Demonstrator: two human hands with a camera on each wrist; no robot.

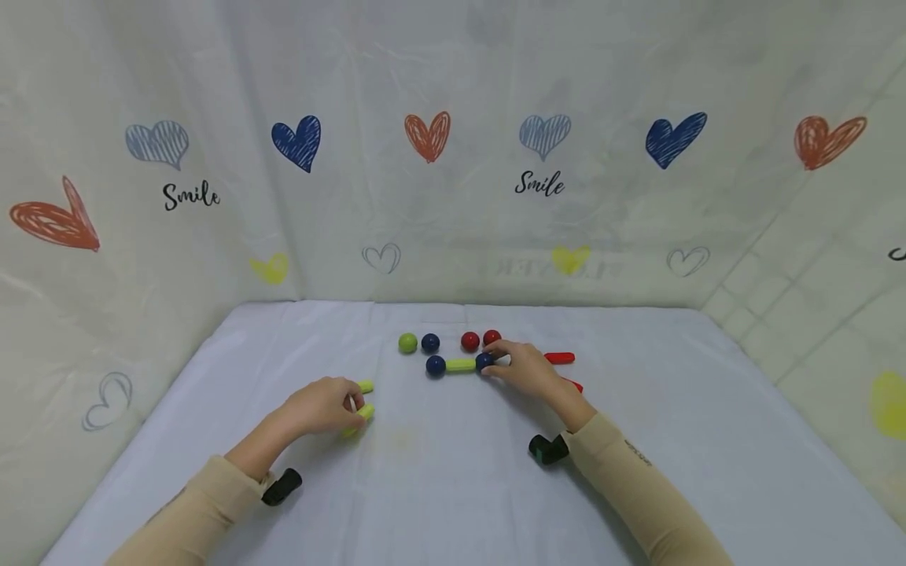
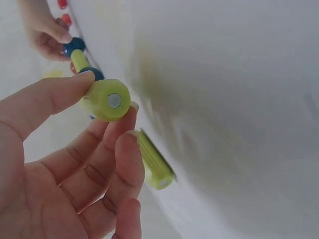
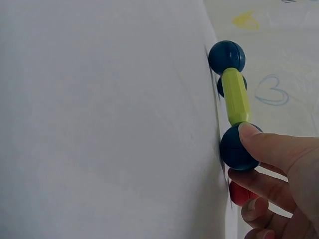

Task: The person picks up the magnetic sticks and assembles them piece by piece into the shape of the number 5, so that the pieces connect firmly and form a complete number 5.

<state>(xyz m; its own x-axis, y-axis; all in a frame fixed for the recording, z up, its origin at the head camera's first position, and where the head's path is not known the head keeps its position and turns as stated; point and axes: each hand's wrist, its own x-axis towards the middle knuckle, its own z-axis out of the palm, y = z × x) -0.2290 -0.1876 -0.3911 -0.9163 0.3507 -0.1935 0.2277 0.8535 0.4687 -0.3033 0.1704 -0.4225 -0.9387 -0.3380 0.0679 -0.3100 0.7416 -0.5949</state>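
My left hand pinches a yellow-green rod between thumb and fingers; a silver disc shows in its end. Another yellow-green rod lies on the table beside that hand. Over to the right, my right hand holds a dark blue ball with thumb and fingertips. This ball adjoins one end of a yellow-green rod, and a second blue ball sits at the rod's other end. In the head view, a small white piece shows partly behind the right hand.
Behind the ball-and-rod piece stand a green ball, a blue ball and two red balls. Red rods lie right of the right hand, partly hidden by it. A curtain with printed hearts hangs along the table's back edge.
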